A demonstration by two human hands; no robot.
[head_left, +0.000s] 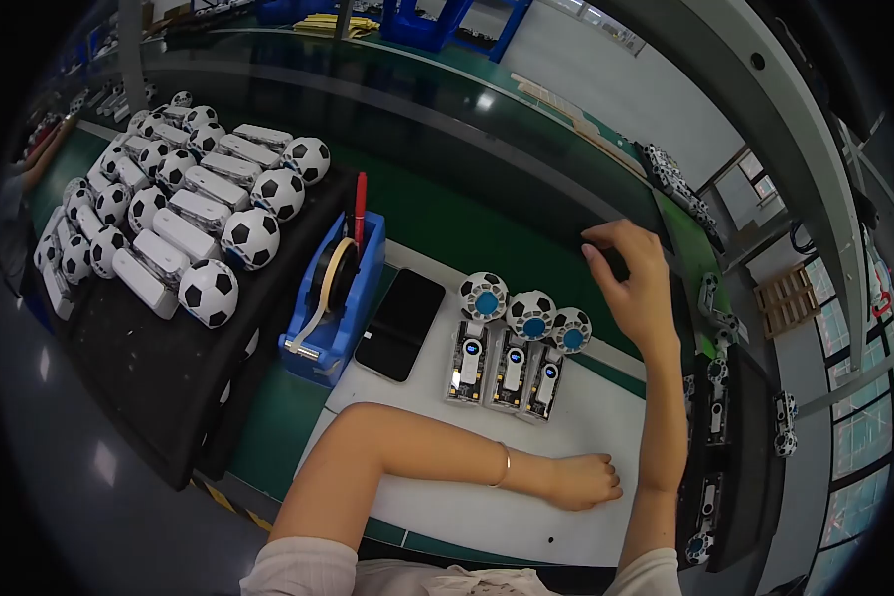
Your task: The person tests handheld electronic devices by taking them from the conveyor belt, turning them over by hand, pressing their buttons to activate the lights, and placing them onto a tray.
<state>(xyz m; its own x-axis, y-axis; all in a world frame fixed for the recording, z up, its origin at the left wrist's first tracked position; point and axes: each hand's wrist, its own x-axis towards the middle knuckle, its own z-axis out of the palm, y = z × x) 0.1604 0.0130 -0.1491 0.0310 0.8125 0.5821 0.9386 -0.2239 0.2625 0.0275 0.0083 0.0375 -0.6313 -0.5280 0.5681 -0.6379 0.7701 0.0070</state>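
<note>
My left hand (584, 482) rests on the white mat (417, 507), its fingers curled in and nothing visible in them. Raised over the right side of the bench, my right hand (626, 266) has its thumb and fingers apart and holds nothing. Between my arms, three devices lie side by side: a left one (467, 363), a middle one (510, 370) and a right one (543, 382). Each has a soccer-ball-patterned head with a blue disc, a clear body and a small lit display. A black phone (400, 323) lies left of them.
A blue tape dispenser (345, 308) with a red marker (361, 204) stands left of the phone. Farther left, a black tray (119, 368) bears several ball-headed devices. More devices lie in a dark tray (750, 447) at right. A dark conveyor (447, 149) runs behind.
</note>
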